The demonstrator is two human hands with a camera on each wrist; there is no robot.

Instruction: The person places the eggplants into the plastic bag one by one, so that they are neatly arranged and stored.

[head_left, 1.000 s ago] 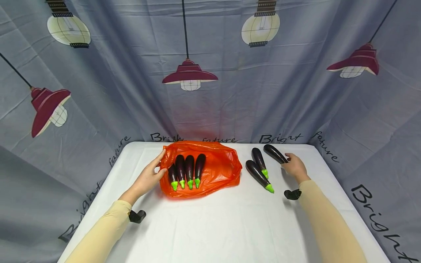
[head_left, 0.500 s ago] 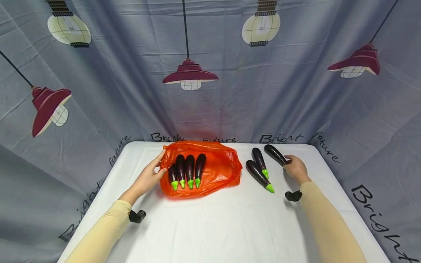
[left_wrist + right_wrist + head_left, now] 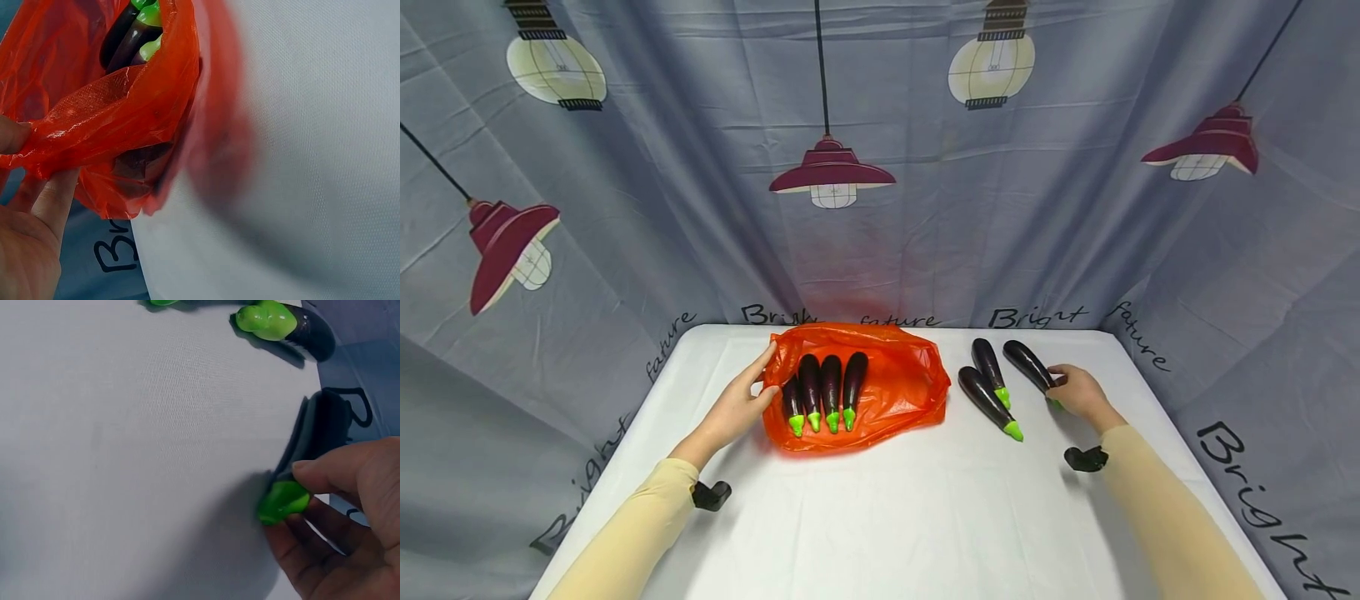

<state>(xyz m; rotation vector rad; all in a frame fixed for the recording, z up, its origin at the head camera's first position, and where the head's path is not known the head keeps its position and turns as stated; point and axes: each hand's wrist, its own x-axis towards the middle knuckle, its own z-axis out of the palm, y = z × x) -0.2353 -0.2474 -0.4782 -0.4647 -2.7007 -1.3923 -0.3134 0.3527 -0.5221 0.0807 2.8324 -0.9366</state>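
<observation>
My left hand (image 3: 739,411) pinches the left rim of an orange-red plastic bag (image 3: 898,392), thumb on one side of the film and fingers on the other, as the left wrist view shows. The bag lies with its mouth spread wide. Several dark purple eggplants (image 3: 831,387) with green stem ends lie side by side in its left half. At the right, my right hand (image 3: 1078,392) grips another eggplant (image 3: 1026,362) near its green end, thumb on top and fingers beneath. In the right wrist view that green cap (image 3: 284,501) shows between thumb and fingers.
Two more eggplants lie between the bag and my right hand, the longer one (image 3: 988,402) in front of the shorter one (image 3: 988,365). All rest on a white-covered table (image 3: 880,525). A grey curtain (image 3: 895,250) printed with lamps surrounds the table's back and sides.
My right hand has shifted slightly right and toward me, and the eggplant in it has slid a little nearer, its green tip now showing. The left hand and bag stay put.
</observation>
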